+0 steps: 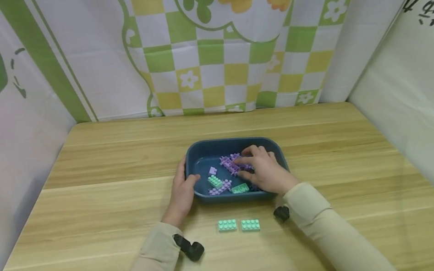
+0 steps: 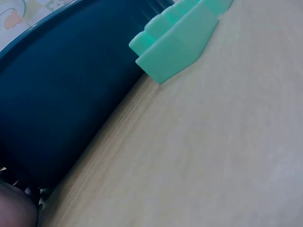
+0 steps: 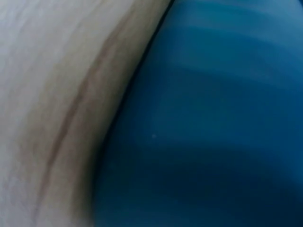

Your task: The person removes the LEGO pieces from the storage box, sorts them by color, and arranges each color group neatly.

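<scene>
A dark blue plastic bin (image 1: 198, 151) stands on the wooden table. At its left end my left hand (image 1: 183, 191) grips the wall, thumb over the rim and fingers outside. My right hand (image 1: 265, 172) reaches over the front right rim into the bin, thumb and index finger apart beside a purple building brick piece (image 1: 229, 165). Its other fingers partly cover more purple bricks. Farther left inside lie a small purple brick (image 1: 212, 171), a green brick (image 1: 215, 181), a long purple piece (image 1: 221, 187) and another green brick (image 1: 240, 188).
Two green bricks, a left one (image 1: 227, 225) and a right one (image 1: 250, 225), lie studs up on the table (image 1: 121, 167) in front of the bin. Behind the table hangs a checkered curtain (image 1: 232, 68). Black wrist cameras sit below both sleeves.
</scene>
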